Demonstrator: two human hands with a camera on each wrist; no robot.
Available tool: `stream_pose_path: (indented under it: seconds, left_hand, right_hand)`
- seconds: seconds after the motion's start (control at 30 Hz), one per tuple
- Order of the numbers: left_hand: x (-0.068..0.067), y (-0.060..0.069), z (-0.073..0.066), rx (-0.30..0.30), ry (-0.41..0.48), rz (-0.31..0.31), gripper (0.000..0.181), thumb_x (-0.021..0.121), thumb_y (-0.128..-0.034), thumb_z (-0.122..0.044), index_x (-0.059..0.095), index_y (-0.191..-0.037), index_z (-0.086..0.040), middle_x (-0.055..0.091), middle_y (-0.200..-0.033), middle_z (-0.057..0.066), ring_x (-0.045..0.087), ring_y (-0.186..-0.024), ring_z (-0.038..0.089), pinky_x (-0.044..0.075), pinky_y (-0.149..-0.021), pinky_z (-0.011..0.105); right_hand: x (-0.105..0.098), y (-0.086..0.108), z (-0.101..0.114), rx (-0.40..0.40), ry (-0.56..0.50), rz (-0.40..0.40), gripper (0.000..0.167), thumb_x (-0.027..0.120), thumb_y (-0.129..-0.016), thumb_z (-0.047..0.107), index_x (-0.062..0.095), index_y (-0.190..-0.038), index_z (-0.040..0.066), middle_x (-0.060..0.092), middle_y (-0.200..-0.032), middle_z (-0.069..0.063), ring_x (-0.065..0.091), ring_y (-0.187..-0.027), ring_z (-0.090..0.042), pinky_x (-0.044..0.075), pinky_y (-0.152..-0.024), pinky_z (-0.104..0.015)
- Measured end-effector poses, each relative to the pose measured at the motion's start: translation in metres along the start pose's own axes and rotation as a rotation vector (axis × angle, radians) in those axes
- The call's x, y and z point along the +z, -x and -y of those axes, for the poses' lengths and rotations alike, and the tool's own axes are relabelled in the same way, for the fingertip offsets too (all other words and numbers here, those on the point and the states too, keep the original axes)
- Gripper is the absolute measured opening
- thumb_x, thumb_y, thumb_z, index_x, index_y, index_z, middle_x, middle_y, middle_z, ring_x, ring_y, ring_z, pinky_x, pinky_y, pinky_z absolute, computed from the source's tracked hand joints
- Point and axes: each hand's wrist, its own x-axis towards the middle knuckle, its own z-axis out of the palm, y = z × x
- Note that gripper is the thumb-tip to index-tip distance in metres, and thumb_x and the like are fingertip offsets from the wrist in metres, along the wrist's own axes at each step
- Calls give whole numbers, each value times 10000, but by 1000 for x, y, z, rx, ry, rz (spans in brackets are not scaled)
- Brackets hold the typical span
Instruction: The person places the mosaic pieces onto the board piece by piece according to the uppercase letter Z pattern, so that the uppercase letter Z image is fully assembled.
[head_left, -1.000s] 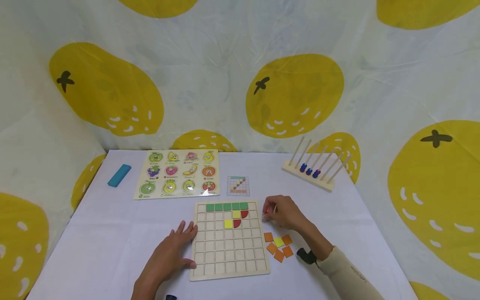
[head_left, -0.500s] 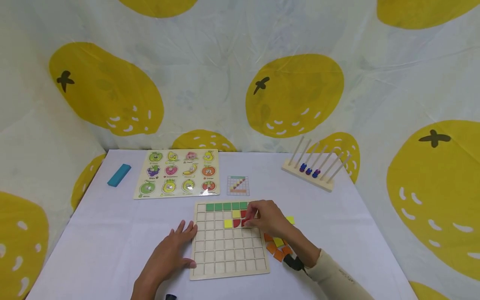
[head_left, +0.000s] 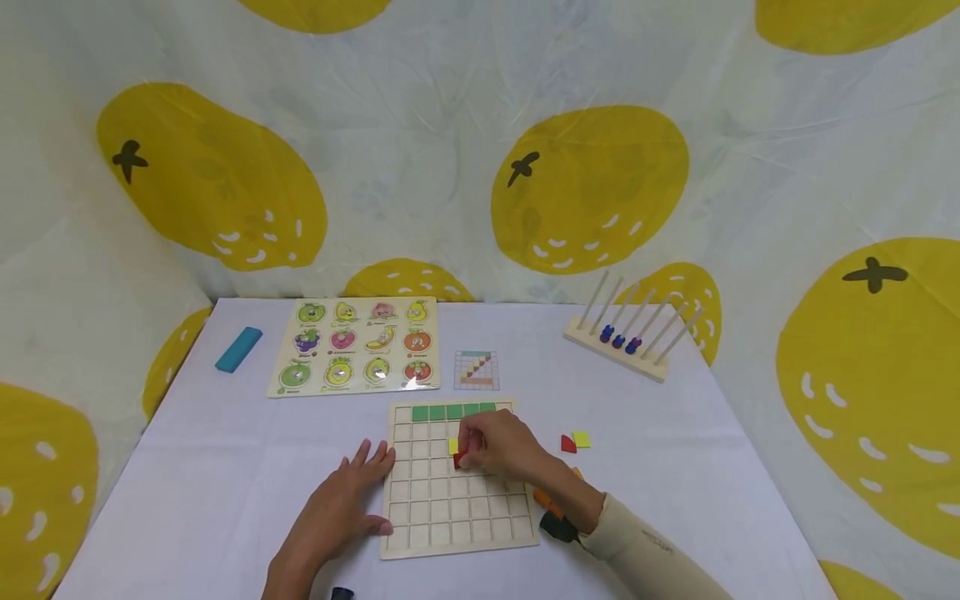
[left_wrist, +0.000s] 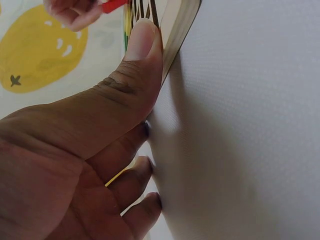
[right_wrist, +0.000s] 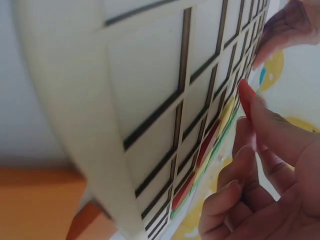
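Note:
A wooden grid board [head_left: 450, 537] lies before me, with a row of green square tiles [head_left: 437, 413] along its far side. My right hand [head_left: 506, 446] is over the board's middle and pinches a red quarter-round tile [head_left: 459, 461] between thumb and fingertips. That tile is just on the near side of a yellow square tile [head_left: 453, 446]. In the right wrist view the red tile [right_wrist: 245, 95] stands tilted at the grid. Other red and yellow tiles on the board are hidden by this hand in the head view. My left hand [head_left: 337, 504] rests spread at the board's left edge, thumb touching it.
Right of the board lie a loose red tile [head_left: 568, 444], a yellow tile [head_left: 582, 439] and partly hidden orange tiles [head_left: 547, 502]. Beyond it are a small pattern card [head_left: 476, 371], a fruit puzzle [head_left: 360, 392], a blue block [head_left: 238, 350] and a peg stand [head_left: 615, 350].
My right hand has moved left from beside the board to its middle, carrying the red tile. A loose red and a yellow tile are uncovered on the right. My left hand stays put.

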Motion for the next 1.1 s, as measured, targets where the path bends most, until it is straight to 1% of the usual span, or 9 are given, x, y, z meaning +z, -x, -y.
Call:
stream_pose_path:
  seconds: [0.23,0.33,0.5,0.67,0.9,0.97,1.1]
  left_hand:
    - [0,0,-1,4,2,2,1093,1023,-566,-285,562,-1546,-139,505,-1642,70,331,-1611,364,352,-1260,644]
    - [0,-1,-2,10,-8,2,1092,1023,-569,-293,560,-1547,-137,503,-1643,72,332,-1610,365,357,-1258,643]
    - [0,0,-1,14,-21,-1,1092,1025,-569,-293,563,-1545,-134,502,-1642,80,337,-1607,372,368,-1250,646]
    - [1,0,0,20,-22,-3,1084,1026,-572,-285,566,-1541,-127,510,-1636,86,342,-1604,374,362,-1256,642]
    - [-1,0,0,19,-10,2,1078,1022,-572,-281,570,-1536,-115,512,-1634,93,342,-1603,379,361,-1250,654]
    - [-1,0,-1,11,-10,8,1078,1021,-573,-287,569,-1537,-118,509,-1636,88,338,-1606,377,356,-1254,652]
    - [0,-2,0,4,-9,10,1081,1021,-570,-293,570,-1539,-129,510,-1636,78,338,-1606,372,355,-1255,652]
  right_hand:
    - [9,-5,5,-4,141,0,222,894,-866,223,677,-824,237,555,-662,111,510,-628,-50,398,-551,-198]
    - [9,-5,7,-3,177,-3,232,897,-860,223,670,-808,229,552,-663,112,511,-636,-52,401,-553,-200]
    - [8,-4,11,6,166,2,227,900,-850,188,683,-786,207,560,-663,100,520,-647,-65,413,-558,-210]
    - [10,-6,11,-13,116,2,192,888,-854,127,723,-811,213,587,-684,110,526,-662,-49,426,-579,-202]
    - [11,-9,10,-13,138,-4,202,907,-836,127,761,-762,246,606,-691,131,528,-707,-26,440,-615,-199]
    - [13,-11,10,-17,137,-7,218,904,-832,109,753,-755,245,608,-686,135,527,-698,-19,442,-610,-194]
    - [15,-10,10,-32,147,-15,252,902,-839,127,717,-713,243,598,-670,147,528,-670,-16,443,-591,-192]
